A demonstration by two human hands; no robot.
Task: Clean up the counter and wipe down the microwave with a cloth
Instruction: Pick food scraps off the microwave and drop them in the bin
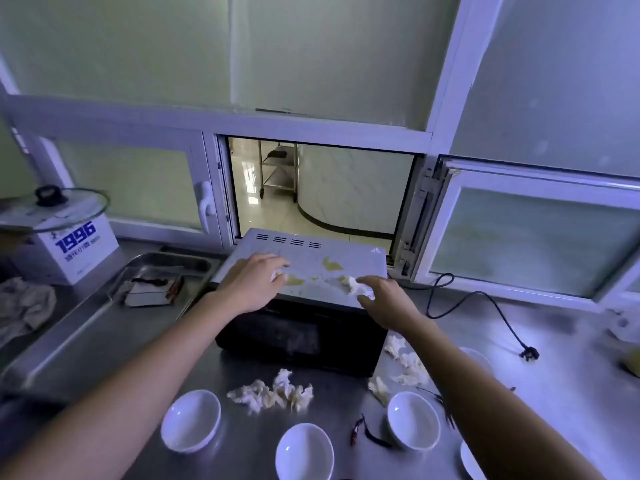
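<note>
Scraps [356,285] pinched in the right hand [382,299] and the left hand [251,280] atop the microwave [311,271] at 12 o'clock could easily drop and smear that yellow gunk around, cloth [24,306] sits at 9.

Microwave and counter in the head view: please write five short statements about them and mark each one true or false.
1. Both hands are over the top of the microwave. True.
2. The right hand touches a white crumpled scrap. True.
3. The power plug is in a wall socket. False: it lies loose on the counter.
4. The white bowls, such as this bowl, are full of soup. False: they look empty.
5. The left hand holds a bowl. False: it rests on the microwave top.
</note>
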